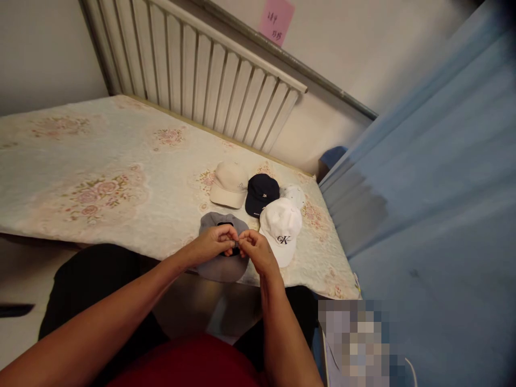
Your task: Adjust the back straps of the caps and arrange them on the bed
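Note:
A grey cap (220, 269) lies at the near edge of the bed, its back opening facing up. My left hand (212, 244) and my right hand (256, 250) meet over it, both pinching the cap's dark rear strap between their fingertips. Just right of my right hand sits a white cap (281, 228) with a black logo. Behind it are a navy cap (261, 193), a beige cap (229, 184) and part of another white cap (294, 194).
The bed (100, 177) has a pale floral cover. A white radiator (209, 70) stands behind it, with a pink note (276, 20) on the wall above. A blue curtain (435, 188) hangs along the right. My legs are under the near edge.

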Available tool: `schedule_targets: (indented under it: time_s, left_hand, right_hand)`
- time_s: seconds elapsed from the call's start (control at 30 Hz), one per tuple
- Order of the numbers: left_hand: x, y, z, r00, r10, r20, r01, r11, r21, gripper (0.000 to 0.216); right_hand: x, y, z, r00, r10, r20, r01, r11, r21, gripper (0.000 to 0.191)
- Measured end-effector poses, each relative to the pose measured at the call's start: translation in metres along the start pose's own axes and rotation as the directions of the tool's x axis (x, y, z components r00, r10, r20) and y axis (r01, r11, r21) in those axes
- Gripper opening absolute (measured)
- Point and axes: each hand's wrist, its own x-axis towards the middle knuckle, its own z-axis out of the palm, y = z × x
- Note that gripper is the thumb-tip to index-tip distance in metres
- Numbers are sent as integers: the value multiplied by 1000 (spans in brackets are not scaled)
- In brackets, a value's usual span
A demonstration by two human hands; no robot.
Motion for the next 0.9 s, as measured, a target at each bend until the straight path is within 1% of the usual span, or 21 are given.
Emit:
schedule_targets:
  time_s: [0.13,0.37,0.47,0.6,0.67,0.73,0.83,0.9]
  left_hand:
    - [1,0,0,1000,2,7,-2,1000,-15,16]
    - [3,2,-3,999,-34,34,34,999,21,15]
    - [3,5,-4,999,-31,39,29,998,49,15]
    - [2,8,-4,998,-41,47,39,998,52,15]
    - [2,9,-5,997,-52,61,50,998,32,16]
    - [2,8,-7,994,-67,87,66,998,8,17]
    - [4,7,-10,989,-87,118,88,996,-7,17]
    - [5,6,-12,990,-92,108,93,996,1,16]
  right_hand:
    - [-2,-3,3,1000,8,-22,-9,999,-37,11]
    - [-6,-8,7,989,-91,-117,60,969,-241,3]
    - [-6,-7,7,970,-114,-215,41,948,-314,4]
    - [-3,-4,6,921,-174,-349,19,913,-407,6]
    - [-2,-1,7,908,-186,-376,21,916,-401,6]
    - [-2,1,8,905,-166,-391,18,935,-355,6]
    - [-2,5,8,916,-95,-390,7,975,-223,5]
    - [-1,7,8,926,-45,-374,-2,992,-124,6]
